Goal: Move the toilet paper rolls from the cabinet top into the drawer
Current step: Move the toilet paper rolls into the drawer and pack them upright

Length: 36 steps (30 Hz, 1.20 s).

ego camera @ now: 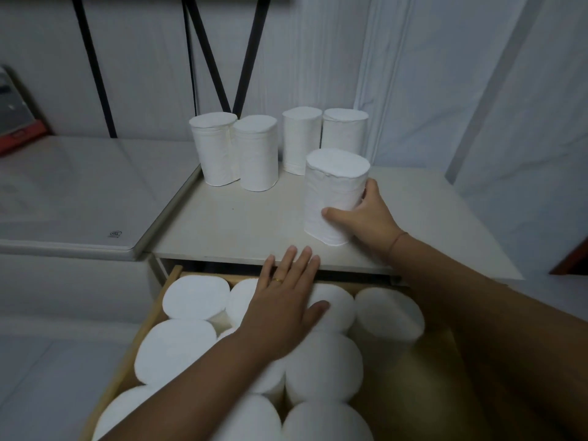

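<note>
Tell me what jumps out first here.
The right hand grips a white upright toilet paper roll near the beige cabinet top's front edge. Four more white rolls stand behind it, and the open wooden drawer below is packed with upright rolls under the flat left hand.

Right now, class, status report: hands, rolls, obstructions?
Right hand grips nearest roll on cabinet top. Left hand open over drawer rolls. Four rolls behind. Drawer free at right.

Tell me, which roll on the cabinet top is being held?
The front roll, standing alone closest to the drawer: the right hand grips it. The other four stand untouched at the back.
</note>
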Available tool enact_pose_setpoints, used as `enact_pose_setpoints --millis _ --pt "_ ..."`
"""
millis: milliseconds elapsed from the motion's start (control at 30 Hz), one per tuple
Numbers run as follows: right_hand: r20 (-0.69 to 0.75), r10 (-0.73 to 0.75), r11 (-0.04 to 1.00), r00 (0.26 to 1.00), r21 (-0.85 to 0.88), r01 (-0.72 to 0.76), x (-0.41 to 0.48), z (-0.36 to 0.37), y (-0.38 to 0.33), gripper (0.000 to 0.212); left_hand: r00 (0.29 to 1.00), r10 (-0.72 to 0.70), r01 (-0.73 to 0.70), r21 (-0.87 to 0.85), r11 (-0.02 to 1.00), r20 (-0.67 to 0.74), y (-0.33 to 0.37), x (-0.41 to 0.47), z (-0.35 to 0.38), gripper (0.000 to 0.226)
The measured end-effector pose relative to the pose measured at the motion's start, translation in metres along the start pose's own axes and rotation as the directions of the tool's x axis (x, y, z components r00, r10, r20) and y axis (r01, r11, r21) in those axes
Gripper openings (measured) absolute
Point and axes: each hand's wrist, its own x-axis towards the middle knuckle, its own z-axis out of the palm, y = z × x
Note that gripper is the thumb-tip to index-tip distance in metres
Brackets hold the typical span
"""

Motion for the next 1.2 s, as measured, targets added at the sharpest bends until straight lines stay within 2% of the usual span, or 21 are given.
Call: enact_pose_setpoints --millis 200,433,633,767,867,1033,1200 --pt "0.015 0.005 0.997 1.0 -0.074 -0.004 -0.052 -0.039 -0.001 0.079 0.997 0.05 -0.049 -0.015 0.999 0.061 0.024 -0.009 0.0 0.068" --pt "0.047 0.031 0.997 0.998 -0.066 -0.028 -0.103 -0.087 0.001 0.08 0.967 0.105 -0.1 -0.034 0.994 0.233 0.05 -0.02 0.008 0.066" --pt "0.134 0.064 0.994 0.989 -0.096 -0.051 -0.135 -0.119 0.011 0.083 0.966 0.099 -0.095 -0.028 0.995 0.237 0.053 -0.023 0.01 0.066" --pt "0.239 0.099 0.982 0.966 -0.177 -0.057 -0.161 -0.136 0.019 0.066 0.966 0.098 -0.095 -0.027 0.995 0.239 0.052 -0.025 0.012 0.066" --pt "0.304 0.082 0.971 0.949 -0.24 -0.007 -0.175 -0.149 0.023 0.075 0.966 0.099 -0.095 -0.027 0.995 0.239 0.052 -0.025 0.012 0.067" --pt "0.467 0.162 0.986 0.869 -0.11 -0.124 -0.178 -0.171 0.021 0.083 0.966 0.1 -0.098 -0.018 0.995 0.239 0.052 -0.025 0.011 0.066" --pt "0.502 0.212 0.976 0.839 -0.07 -0.205 -0.172 -0.177 0.019 0.074 0.965 0.1 -0.099 -0.019 0.995 0.243 0.053 -0.026 0.009 0.066"
